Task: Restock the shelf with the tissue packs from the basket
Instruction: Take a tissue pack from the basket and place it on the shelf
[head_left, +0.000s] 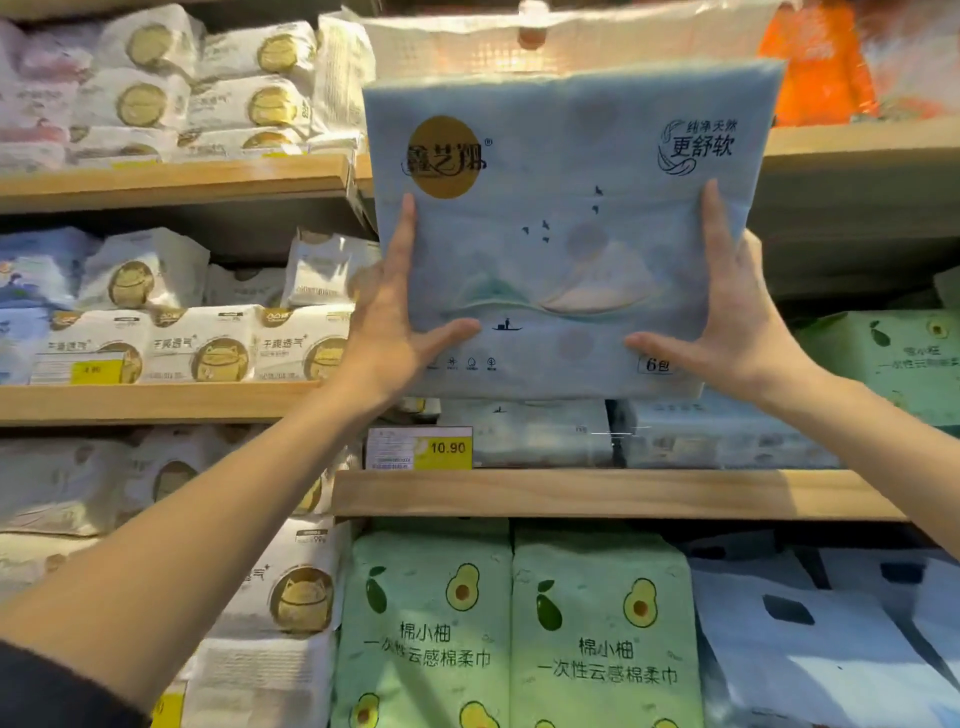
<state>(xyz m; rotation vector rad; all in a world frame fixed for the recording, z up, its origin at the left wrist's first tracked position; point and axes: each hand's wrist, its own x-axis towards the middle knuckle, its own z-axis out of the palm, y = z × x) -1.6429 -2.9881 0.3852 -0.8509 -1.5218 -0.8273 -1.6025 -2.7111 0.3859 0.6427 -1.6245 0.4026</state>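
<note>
- Currently, a pale blue, soft, film-wrapped rectangular tissue pack is held upright with its printed face toward the camera, clamped between the left hand and the right hand.
- On each hand the thumb is laid across the lower front face and one finger runs straight up the side edge; the other fingers are hidden behind the tissue pack.
- Just below the hands, matching pale blue flat packs are seen lying on a light wooden shelf board, beside a yellow price tag.
- Step judged: placing the tissue pack onto that stack. The basket is not in view.
- Recommended: the tissue pack is tipped flat, its far edge is lowered first, then it is slid back until flush with the stack front.
- Pressure is to be kept equal on both sides; the film looks soft, so sagging is expected if one hand is released early.
- Clearance under the upper wooden shelf board, above the right hand, is to be checked; its depth cannot be told.
- The price tag is to be left uncovered.
</note>
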